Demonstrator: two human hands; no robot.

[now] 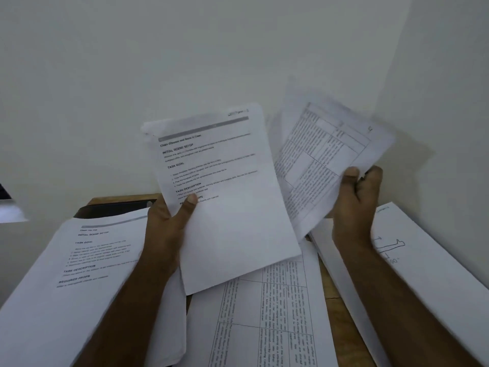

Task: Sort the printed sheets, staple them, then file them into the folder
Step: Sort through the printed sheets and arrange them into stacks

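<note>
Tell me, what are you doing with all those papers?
A person is sorting printed pages. The left hand holds up a white sheet with headings and lines of text. The right hand holds a blurred white sheet printed with a table. More white printed stacks lie on the brown wooden desk below. No stapler is in view, so it looks like sorting only so far.

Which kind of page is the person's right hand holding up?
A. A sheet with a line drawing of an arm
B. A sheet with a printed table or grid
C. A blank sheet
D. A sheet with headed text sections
B: the right hand grips a sheet with a ruled table, while the left hand holds the page of headed text.
</note>
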